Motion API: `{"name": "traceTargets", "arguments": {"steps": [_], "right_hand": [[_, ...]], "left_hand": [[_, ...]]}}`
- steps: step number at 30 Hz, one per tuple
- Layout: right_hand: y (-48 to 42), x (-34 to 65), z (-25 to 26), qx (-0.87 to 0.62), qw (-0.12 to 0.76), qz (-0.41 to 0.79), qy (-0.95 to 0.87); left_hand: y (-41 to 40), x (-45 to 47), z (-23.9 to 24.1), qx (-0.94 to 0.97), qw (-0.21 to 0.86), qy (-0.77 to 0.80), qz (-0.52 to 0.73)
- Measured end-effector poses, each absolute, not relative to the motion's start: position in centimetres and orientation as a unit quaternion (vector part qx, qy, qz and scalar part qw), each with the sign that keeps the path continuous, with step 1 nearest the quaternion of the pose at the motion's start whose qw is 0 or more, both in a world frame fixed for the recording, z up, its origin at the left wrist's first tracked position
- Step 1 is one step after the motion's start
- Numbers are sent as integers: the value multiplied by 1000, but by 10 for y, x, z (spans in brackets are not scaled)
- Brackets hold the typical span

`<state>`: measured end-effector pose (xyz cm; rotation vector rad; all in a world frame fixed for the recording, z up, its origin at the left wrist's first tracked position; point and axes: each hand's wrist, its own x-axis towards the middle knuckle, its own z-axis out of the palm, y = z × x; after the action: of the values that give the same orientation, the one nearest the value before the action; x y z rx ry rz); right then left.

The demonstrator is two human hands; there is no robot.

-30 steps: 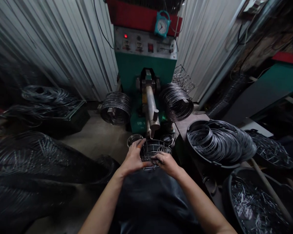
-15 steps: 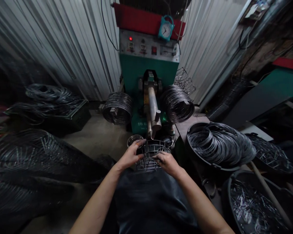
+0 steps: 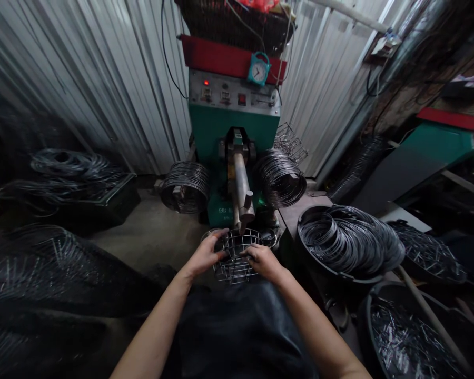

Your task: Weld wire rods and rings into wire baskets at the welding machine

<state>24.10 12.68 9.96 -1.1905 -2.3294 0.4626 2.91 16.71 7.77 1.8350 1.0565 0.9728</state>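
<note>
A round wire basket (image 3: 237,271) is held between my two hands, in front of a green spot-welding machine (image 3: 256,122). My left hand (image 3: 207,255) grips the basket's left side, thumb and fingers closed round its wires. On the front right, my right hand (image 3: 264,260) pinches the basket's wires; whether it also holds a small loose piece is too small to tell. The machine's metal arm (image 3: 242,181) comes down to a pointed tip at the basket's far rim. Dark fabric (image 3: 245,331) covers my lap below the basket.
Wire rings hang on the machine's left (image 3: 185,187) and right (image 3: 280,179) sides. At right stand a tub of wire rings (image 3: 351,239) and a tub of short metal pieces (image 3: 411,337) with a stick across it. Wire coils (image 3: 71,163) and black-wrapped bundles (image 3: 63,263) lie at left.
The view has tilted up and shifted slightly, so the machine sits lower in it. Both hands keep hold of the basket. A bright glow at the arm's tip is gone.
</note>
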Motion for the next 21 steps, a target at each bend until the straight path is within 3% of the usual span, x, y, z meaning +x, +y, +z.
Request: {"name": "traceTargets", "arguments": {"steps": [4,14,21], "right_hand": [[127,239,102,-450,232,174,-844],[143,241,100,-458,225,137,-849],[140,244,92,-462,304,149,-820]], "left_hand": [[166,32,77,703,434,410,387],[181,34,76,697,403,446,392],[187,35,76,697,392,451,395]]}}
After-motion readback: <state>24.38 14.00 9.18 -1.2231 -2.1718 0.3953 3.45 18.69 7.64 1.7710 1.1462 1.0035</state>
